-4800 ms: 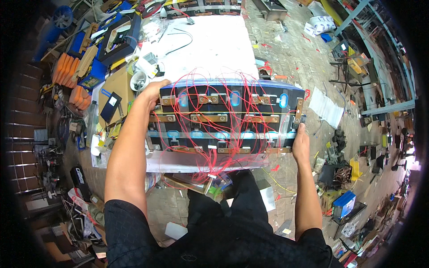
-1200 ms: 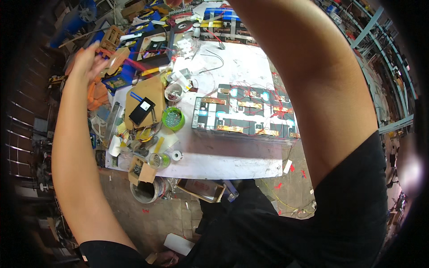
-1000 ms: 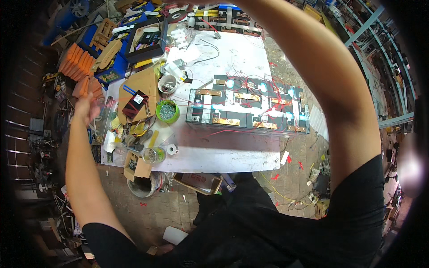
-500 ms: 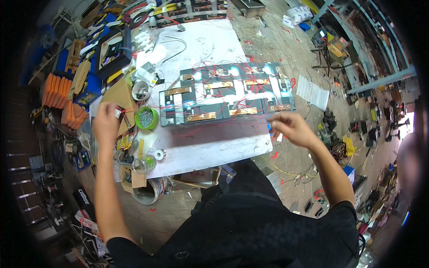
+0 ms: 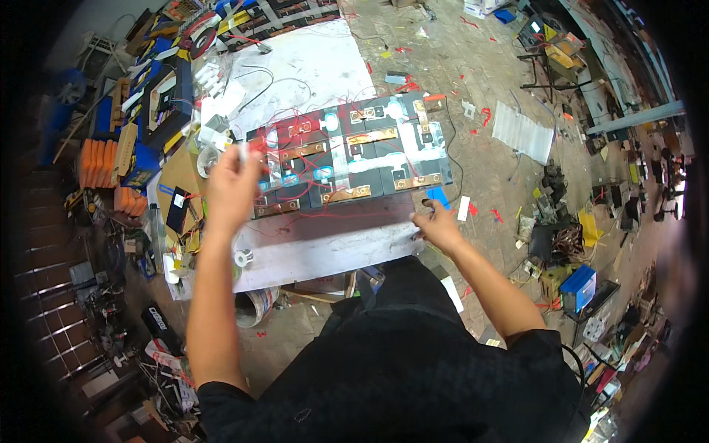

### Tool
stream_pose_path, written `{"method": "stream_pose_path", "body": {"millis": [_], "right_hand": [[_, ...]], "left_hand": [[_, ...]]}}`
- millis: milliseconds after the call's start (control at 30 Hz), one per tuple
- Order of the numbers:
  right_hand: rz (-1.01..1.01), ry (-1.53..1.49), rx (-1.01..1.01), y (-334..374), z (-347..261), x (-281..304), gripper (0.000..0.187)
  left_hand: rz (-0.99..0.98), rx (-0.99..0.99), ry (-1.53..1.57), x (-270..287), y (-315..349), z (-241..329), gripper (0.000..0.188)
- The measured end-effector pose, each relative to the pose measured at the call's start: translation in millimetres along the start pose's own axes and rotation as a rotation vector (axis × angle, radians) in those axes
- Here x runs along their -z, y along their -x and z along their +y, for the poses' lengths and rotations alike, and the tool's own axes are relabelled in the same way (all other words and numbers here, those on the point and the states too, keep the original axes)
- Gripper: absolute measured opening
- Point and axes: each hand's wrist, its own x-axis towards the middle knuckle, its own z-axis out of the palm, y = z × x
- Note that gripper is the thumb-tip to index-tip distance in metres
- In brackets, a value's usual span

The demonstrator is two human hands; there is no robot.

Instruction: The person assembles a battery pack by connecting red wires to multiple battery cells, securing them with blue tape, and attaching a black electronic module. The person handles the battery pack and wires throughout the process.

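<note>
A battery pack of dark cells (image 5: 384, 164) with copper bars, clear tape and loose red wires lies on the white-covered table (image 5: 325, 258). Over its left end is my left hand (image 5: 233, 193), fingers closed on a small white piece (image 5: 244, 152). Red strands blur beside that piece; whether they join it I cannot tell. My right hand (image 5: 441, 226) hovers by the near right corner of the pack, its fingers bent but apart, with nothing visible in them. My left hand hides part of the items at the table's left side.
A white spool (image 5: 242, 258) stands near the table's front edge. Left of the pack lie a black device (image 5: 177, 209) and a cardboard sheet (image 5: 176, 168). Orange bins (image 5: 96, 164) are further left. Another taped pack (image 5: 288, 16) lies at the far end. Scraps litter the floor at right.
My left hand has moved right, from beside the green bowl to over the pack's left end, still pinching the white piece. My right hand has shifted left and slightly nearer. The view has also shifted.
</note>
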Motion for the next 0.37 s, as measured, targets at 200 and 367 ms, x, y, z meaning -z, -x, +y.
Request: {"method": "stream_pose_path", "body": {"millis": [200, 367], "right_hand": [[-0.494, -0.156, -0.049, 13, -36, 13, 0.042], [-0.514, -0.145, 0.075, 27, -61, 40, 0.042]], "left_hand": [[0.158, 0.121, 0.163, 83, -93, 35, 0.019], [0.922, -0.061, -0.698, 99, -191, -43, 0.065]]}}
